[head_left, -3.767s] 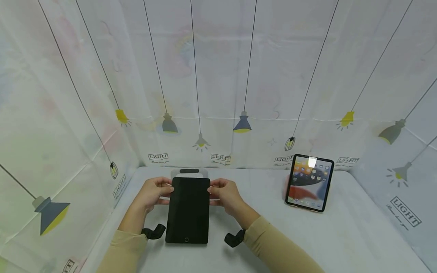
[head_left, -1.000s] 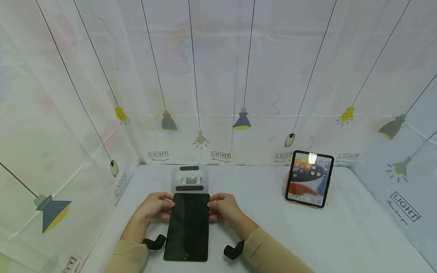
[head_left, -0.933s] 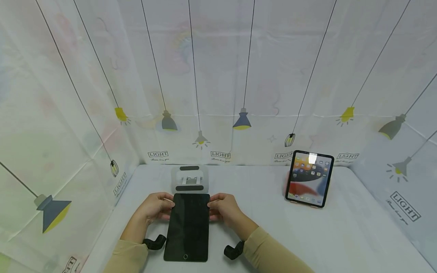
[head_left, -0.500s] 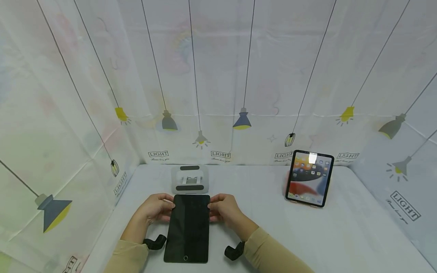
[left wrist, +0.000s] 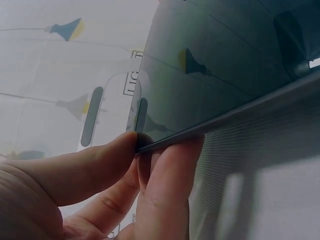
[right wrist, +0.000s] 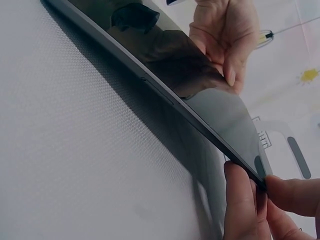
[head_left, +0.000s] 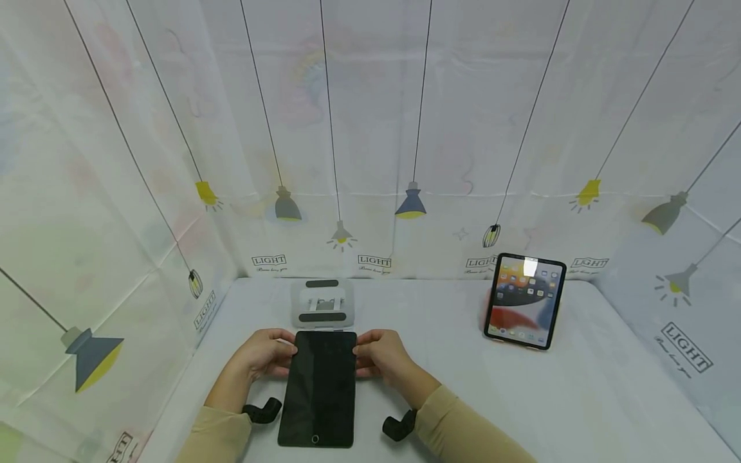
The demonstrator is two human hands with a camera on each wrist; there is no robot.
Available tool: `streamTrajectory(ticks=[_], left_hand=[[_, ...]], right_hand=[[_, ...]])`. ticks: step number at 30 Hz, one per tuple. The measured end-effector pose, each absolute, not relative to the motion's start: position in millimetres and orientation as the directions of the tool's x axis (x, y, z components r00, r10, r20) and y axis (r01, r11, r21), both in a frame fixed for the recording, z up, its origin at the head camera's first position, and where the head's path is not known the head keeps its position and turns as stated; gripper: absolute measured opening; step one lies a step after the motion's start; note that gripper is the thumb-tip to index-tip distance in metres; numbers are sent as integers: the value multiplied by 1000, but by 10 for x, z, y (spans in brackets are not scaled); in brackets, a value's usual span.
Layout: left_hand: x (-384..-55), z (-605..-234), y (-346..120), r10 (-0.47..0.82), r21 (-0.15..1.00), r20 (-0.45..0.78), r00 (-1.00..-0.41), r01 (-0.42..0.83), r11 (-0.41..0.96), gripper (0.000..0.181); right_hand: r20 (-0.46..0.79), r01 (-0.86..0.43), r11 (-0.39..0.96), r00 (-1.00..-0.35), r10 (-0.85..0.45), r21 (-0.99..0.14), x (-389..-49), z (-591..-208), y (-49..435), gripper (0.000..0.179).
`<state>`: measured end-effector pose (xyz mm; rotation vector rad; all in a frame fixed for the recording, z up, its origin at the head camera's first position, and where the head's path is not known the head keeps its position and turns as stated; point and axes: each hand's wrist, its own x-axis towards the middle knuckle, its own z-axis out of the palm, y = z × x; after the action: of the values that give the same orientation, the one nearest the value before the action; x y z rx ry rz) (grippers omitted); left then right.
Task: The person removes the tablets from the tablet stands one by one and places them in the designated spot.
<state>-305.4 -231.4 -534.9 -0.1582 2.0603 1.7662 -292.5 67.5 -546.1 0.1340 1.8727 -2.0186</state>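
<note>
A black tablet (head_left: 318, 389) with a dark screen and a round home button lies between my hands, its far end tilted up off the white table. My left hand (head_left: 266, 352) pinches its far left corner, thumb on top and fingers beneath, as the left wrist view shows. On the far right corner my right hand (head_left: 379, 354) pinches it likewise; in the right wrist view the tablet's edge (right wrist: 185, 110) stands over its shadow. Just beyond the far end sits a grey-white tablet stand (head_left: 322, 303) with two dark pads.
At the back right a second tablet (head_left: 525, 302) leans upright, its screen lit with app icons. A white cloth covers the table (head_left: 440, 360). Behind and at the sides hangs a curtain (head_left: 370, 128) printed with lamps.
Since the earliest frame the tablet has come toward me with both hands, uncovering more of the stand. Over the last second it has barely moved; the hold is unchanged.
</note>
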Motion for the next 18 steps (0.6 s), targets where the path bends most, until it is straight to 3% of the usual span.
streamTrajectory(ticks=[18], left_hand=[[-3011, -5360, -2308, 144, 904, -406, -902, -374, 208, 25]], right_hand=[[-320, 323, 9, -931, -177, -946, -2854, -5419, 651, 26]])
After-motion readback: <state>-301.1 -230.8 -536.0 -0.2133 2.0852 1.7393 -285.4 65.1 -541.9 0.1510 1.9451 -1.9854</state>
